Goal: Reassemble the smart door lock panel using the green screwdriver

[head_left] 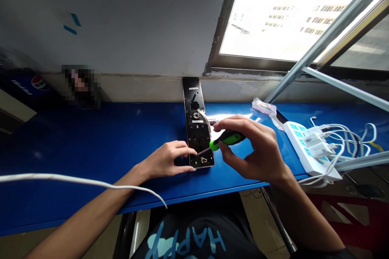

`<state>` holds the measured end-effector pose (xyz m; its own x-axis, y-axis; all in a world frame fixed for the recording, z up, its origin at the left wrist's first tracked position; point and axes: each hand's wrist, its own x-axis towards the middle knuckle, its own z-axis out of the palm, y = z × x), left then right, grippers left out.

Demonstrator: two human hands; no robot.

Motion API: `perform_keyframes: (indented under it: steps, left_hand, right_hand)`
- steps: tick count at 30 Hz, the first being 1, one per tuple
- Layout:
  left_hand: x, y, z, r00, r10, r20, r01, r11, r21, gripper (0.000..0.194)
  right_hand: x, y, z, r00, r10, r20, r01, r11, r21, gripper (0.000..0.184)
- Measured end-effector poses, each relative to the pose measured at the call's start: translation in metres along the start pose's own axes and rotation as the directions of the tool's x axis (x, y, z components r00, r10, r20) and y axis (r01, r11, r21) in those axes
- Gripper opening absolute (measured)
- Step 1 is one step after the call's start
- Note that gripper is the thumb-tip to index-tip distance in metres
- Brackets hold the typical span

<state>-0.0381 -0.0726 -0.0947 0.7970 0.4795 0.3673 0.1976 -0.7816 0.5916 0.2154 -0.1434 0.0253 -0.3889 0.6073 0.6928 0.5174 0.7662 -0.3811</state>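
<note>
A long black lock panel [198,129] lies on the blue table with its inner side up, showing screw posts, small labels and a white cable [207,120]. My left hand [165,158] grips its left edge near the close end, index finger and thumb apart along the side. In my right hand [258,145] is a green and black screwdriver [231,138], pinched by the handle. The screwdriver slants down to the left, and its tip meets the panel beside my left index finger. Whether a screw sits under the tip is too small to tell.
A white power strip [299,139] with several chargers and tangled cables stands on the right of the blue table [91,149]. Behind it are a crumpled plastic bag [264,107] and a metal frame [328,32]. A white cord [91,183] crosses above my left forearm.
</note>
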Motion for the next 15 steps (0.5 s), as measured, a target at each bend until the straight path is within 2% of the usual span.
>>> perform_keyframes:
  steps: [2,6,12,15]
  left_hand:
    - [0.002,0.002,0.002,1.0,-0.005,-0.024,0.005,1.0,-0.006,0.037]
    - [0.005,0.006,0.008,0.994,0.058,-0.092,-0.055,0.998,0.033,0.014]
    - [0.008,0.011,0.004,0.989,0.067,-0.132,-0.063,0.997,0.035,0.012]
    - [0.027,0.017,-0.007,0.989,0.106,-0.106,-0.099,0.992,0.073,0.012]
  right_hand:
    - [0.0,-0.001,-0.001,1.0,0.0,-0.022,0.001,1.0,0.023,0.05]
    - [-0.003,-0.001,0.0,0.998,0.001,-0.058,0.002,0.999,0.043,0.051]
    - [-0.008,0.01,-0.01,0.978,0.026,-0.208,-0.03,0.999,-0.013,0.046]
    - [-0.014,0.022,-0.022,0.957,0.025,-0.287,-0.067,0.988,-0.139,0.042]
